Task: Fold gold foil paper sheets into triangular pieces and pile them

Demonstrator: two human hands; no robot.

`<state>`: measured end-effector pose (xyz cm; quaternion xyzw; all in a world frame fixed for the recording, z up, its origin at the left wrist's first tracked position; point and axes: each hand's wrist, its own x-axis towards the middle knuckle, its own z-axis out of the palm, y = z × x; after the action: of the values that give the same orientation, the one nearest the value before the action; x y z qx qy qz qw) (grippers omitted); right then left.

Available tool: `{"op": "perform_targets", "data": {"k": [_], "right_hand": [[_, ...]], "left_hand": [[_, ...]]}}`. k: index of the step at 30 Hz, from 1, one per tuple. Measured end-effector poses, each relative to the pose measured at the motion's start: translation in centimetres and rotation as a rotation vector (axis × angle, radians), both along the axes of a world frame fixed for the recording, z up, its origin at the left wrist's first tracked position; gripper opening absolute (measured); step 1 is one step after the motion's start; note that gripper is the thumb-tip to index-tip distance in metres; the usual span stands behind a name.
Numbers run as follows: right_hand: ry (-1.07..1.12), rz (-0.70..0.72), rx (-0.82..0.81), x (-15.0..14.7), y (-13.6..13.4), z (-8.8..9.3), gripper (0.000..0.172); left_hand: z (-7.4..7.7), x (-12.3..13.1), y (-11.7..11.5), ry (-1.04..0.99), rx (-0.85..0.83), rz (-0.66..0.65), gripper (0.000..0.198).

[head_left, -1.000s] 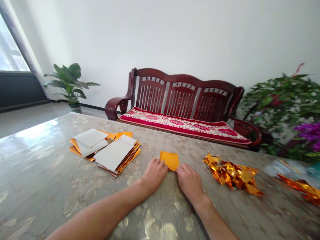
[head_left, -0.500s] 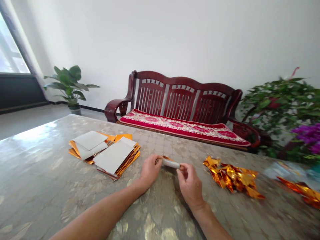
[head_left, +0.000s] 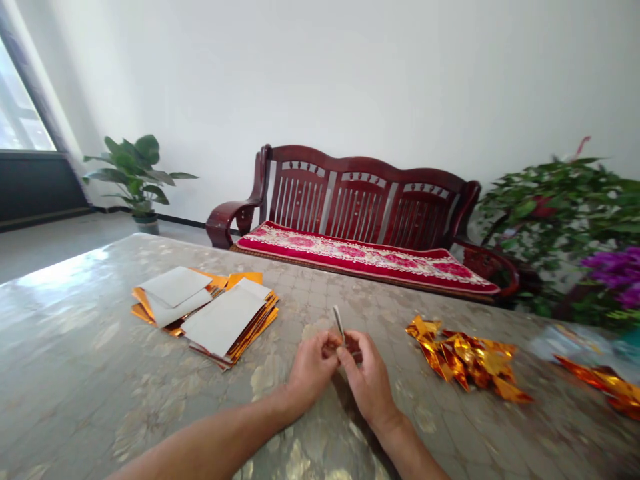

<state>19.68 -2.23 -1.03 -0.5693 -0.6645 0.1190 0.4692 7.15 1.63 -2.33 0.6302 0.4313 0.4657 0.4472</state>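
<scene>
Patterned table (head_left: 75, 373); on it, paper sheets (head_left: 220, 323); foil pieces (head_left: 465, 353); clear plastic (head_left: 570, 341).

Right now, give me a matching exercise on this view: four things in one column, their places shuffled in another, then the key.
Things
1. folded paper
2. white-topped sheets
3. shiny orange foil cluster
4. red patterned runner

Places
A. on the wooden bench
B. on the table, right of the right hand
C. held between both hands
D. on the table, left of the left hand

Pairs: 1-C, 2-D, 3-B, 4-A
</scene>
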Motion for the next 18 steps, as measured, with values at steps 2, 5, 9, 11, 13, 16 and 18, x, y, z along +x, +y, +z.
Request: {"op": "perform_targets", "data": {"k": [2,5,9,11,13,16,18], "right_hand": [[-0.012,-0.026,-0.002,-0.2,0.1,-0.1,0.027],[-0.060,-0.029,0.048,0.2,0.3,-0.2,0.018],[-0.233,0.019,0.189,1.6,0.5,-0.4,0.023],[-0.331,-0.009,0.236,2.3,0.4,-0.2,0.028],[-0.427,-0.079,0.249,2.8,0.3,0.1,0.029],[-0.566,-0.164,0.220,3.1,0.2,0.4,0.025],[-0.648,-0.175,0.195,3.0,0.1,0.5,0.024]], "left_hand": [[0.1,0.1,-0.6,0.008,0.047,-0.078,0.021],[0.1,0.1,-0.7,0.038,0.086,-0.161,0.026],[0.0,-0.3,-0.1,0.173,0.087,-0.097,0.019],[0.2,-0.9,0.0,0.248,0.130,-0.024,0.014],[0.8,-1.7,-0.2,0.353,0.243,0.036,0.006],[1.7,-2.9,-0.6,0.435,0.508,0.067,0.007],[2.2,-3.4,-0.7,0.532,0.648,0.069,0.009]]}}
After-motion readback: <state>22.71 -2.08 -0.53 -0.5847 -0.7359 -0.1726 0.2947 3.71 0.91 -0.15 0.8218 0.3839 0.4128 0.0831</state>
